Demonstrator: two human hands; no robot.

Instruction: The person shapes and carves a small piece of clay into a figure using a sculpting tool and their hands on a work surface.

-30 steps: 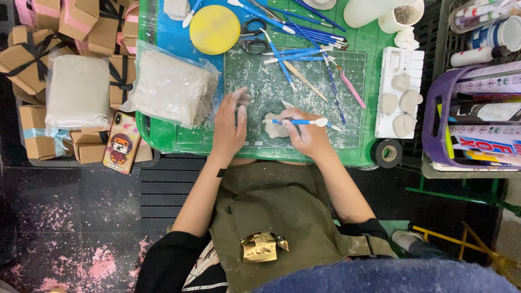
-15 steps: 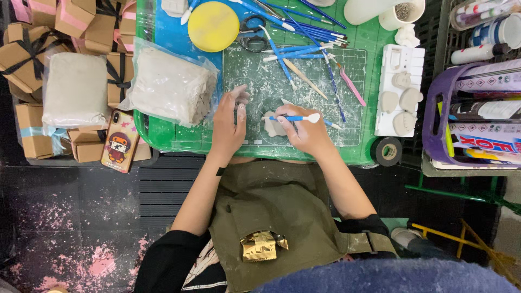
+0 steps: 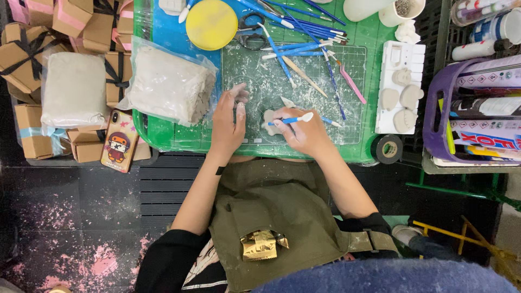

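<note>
— Where's the clay piece (image 3: pixel 269 120)?

— On the cutting mat (image 3: pixel 247 65), low and near the person's body, so both hands reach it easily.

— And the right hand (image 3: pixel 305 133)?

— Its grip is closed on a blue modelling tool (image 3: pixel 290 119), held like a pen, tip at the clay.

— The left hand (image 3: pixel 228 120)?

— Open, fingers flat on the mat just beside the piece, holding nothing. The bagged clay (image 3: pixel 169 87) lies left; spare tools (image 3: pixel 304 27) fan out above, out of the way.
</note>
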